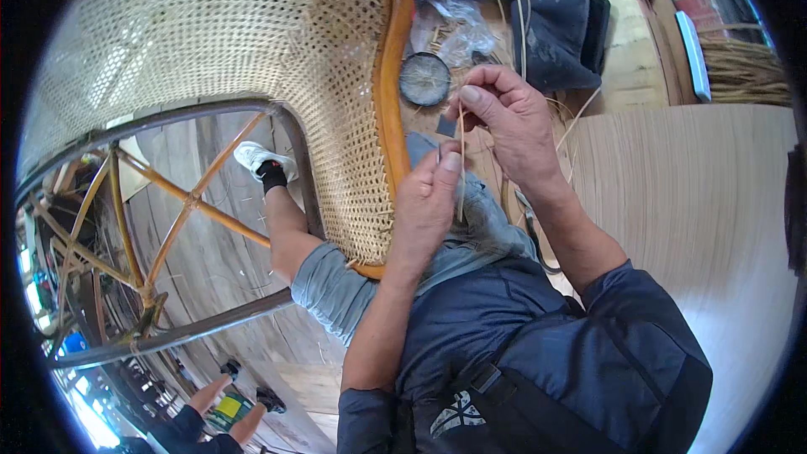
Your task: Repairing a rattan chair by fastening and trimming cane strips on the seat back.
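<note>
My right hand (517,130) is closed in a pinch, thumb and forefinger on the upper part of a thin pale cane strip (461,181). The strip hangs down past the thumb of my left hand (426,206), whose fingers are also pressed together; what they grip is largely hidden. Between the hands shows a small dark grey flat piece (446,125); I cannot tell which fingers hold it. Left of my left hand is a chair's woven cane panel (328,109) with a curved orange-brown wooden frame (392,92), its lower end close to my leg.
Beyond my hands lie a round dark-rimmed dish (424,80), a clear plastic bag (458,29) and a dark cloth-like item (559,38). A wood-grain tabletop (689,176) stands at right, with a bundle of brown strands (746,70) behind. Crossed rattan poles (192,200) are at left. Another person's hand (210,393) shows lower left.
</note>
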The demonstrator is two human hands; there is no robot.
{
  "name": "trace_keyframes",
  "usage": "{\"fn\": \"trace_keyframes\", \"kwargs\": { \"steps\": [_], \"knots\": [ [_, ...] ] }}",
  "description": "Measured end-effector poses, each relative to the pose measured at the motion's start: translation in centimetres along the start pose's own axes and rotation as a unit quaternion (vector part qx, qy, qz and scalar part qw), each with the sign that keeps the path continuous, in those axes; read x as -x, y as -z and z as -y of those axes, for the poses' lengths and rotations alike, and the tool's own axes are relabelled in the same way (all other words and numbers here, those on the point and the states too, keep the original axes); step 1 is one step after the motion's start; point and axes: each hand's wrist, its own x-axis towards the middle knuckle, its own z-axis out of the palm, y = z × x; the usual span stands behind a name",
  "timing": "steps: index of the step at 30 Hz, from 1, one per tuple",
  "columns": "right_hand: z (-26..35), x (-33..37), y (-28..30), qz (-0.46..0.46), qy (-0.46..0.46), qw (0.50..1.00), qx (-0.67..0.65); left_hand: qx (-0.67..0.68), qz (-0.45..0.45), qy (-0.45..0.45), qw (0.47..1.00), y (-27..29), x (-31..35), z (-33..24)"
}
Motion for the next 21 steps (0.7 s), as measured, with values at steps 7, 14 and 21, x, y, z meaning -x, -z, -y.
{"fn": "trace_keyframes", "kwargs": {
  "steps": [7,14,21],
  "knots": [
    [-1.6,-0.6,0.9,-0.089,0.076,0.991,0.068,0.169,0.085,0.149,0.971,1.8,1.2,-0.7],
    [-1.0,1.2,-1.6,0.03,-0.03,0.99,0.131,0.096,0.03,0.067,0.993,3.2,1.9,-0.8],
    [-3.8,1.0,-3.6,0.008,0.157,0.934,0.32,0.158,0.041,0.064,0.985,4.9,2.6,-1.1]
  ]
}}
